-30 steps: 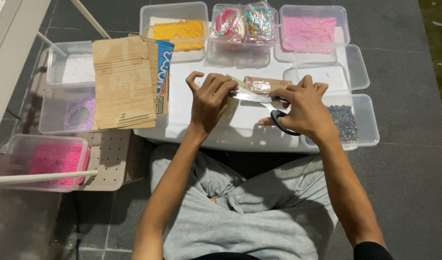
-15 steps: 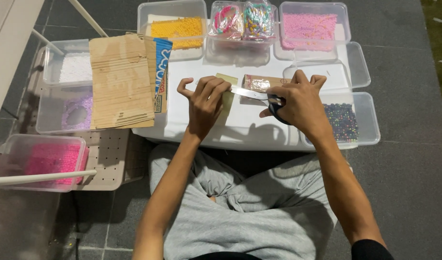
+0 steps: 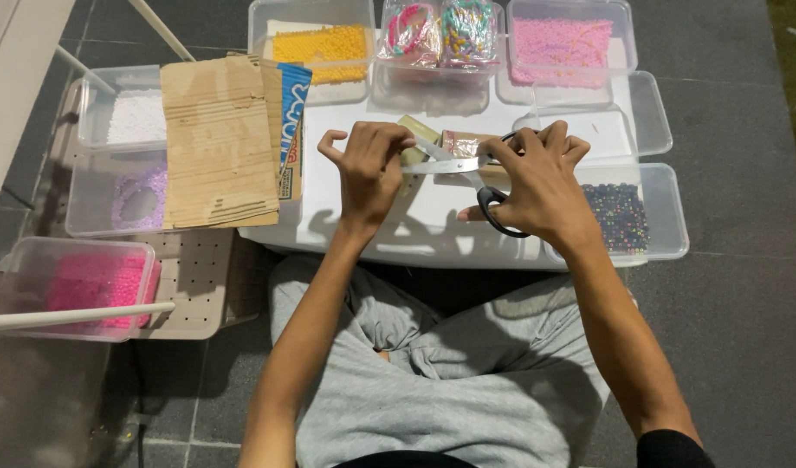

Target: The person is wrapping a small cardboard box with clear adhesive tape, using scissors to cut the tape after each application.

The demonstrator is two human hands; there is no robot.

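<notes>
Cutting step in hand. Right hand [image 3: 537, 186] grips black-handled scissors [image 3: 467, 173], blades closing at 9 o'clock on small olive packet [image 3: 413, 149] pinched by left hand [image 3: 372, 169] above white lid [image 3: 415, 225]. Next likely needs steady squeeze.

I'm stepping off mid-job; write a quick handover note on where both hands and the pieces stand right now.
Right hand: fingers through the black handles of the scissors, blades pointing left.
Left hand: pinching a small tan card strip at the blades.
Both are over the white lid serving as work surface; a small clear packet lies just behind the blades.
Nearby: corrugated cardboard sheets to the left, tubs of yellow beads, pink beads and dark beads.
Done: strip lined up with the blades.
Left: whether a cut is made cannot be told; no cut-off pieces visible.
</notes>
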